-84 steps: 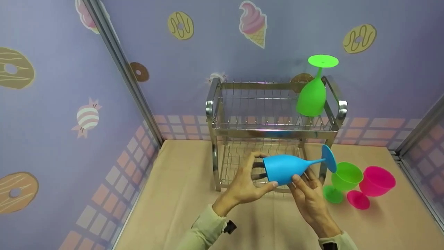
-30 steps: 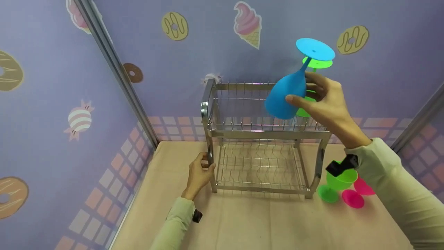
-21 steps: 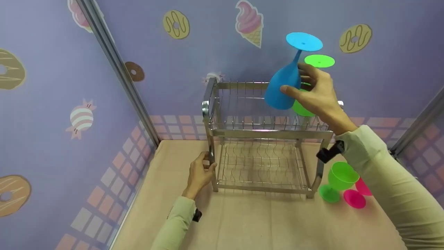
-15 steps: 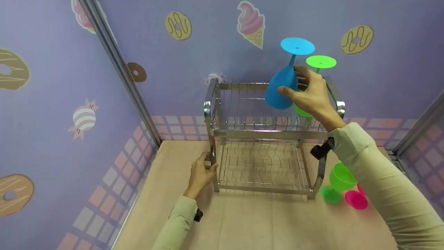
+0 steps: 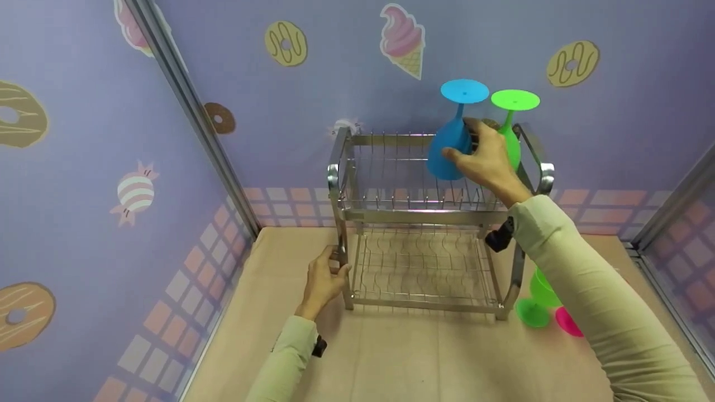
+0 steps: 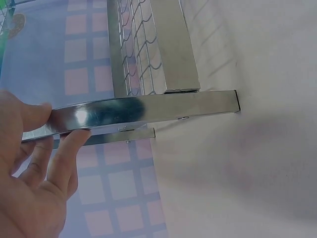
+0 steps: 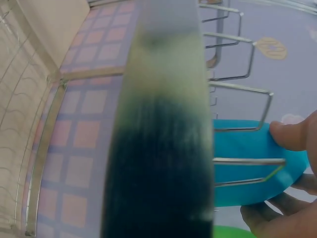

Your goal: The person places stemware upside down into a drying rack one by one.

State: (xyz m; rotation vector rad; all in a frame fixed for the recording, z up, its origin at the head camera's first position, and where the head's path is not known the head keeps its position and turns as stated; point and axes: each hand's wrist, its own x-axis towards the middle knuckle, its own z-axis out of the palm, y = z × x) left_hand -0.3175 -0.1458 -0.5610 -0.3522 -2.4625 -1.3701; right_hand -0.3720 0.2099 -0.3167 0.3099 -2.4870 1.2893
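A blue plastic goblet (image 5: 447,149) is upside down, base up, at the top tier of a metal dish rack (image 5: 413,215). My right hand (image 5: 487,162) grips its bowl, thumb in front and fingers behind. In the right wrist view the blue goblet (image 7: 242,163) shows behind the rack's wire dividers; a blurred metal bar covers the centre. Just right of it a green goblet (image 5: 510,146) stands inverted on the same tier, partly behind my hand. My left hand (image 5: 323,283) pinches the rack's left front post, thumb on one side and fingers on the other, as the left wrist view (image 6: 49,163) confirms.
On the table right of the rack stand a short green cup (image 5: 543,289) and a pink cup (image 5: 570,320), both partly hidden by my right sleeve. The rack's lower wire shelf (image 5: 419,265) lies below. Patterned walls enclose the table (image 5: 391,357).
From being held in both hands, the blue goblet was turned base up and carried to the top tier by my right hand, lately lowering leftward. My left hand went to the rack's post.
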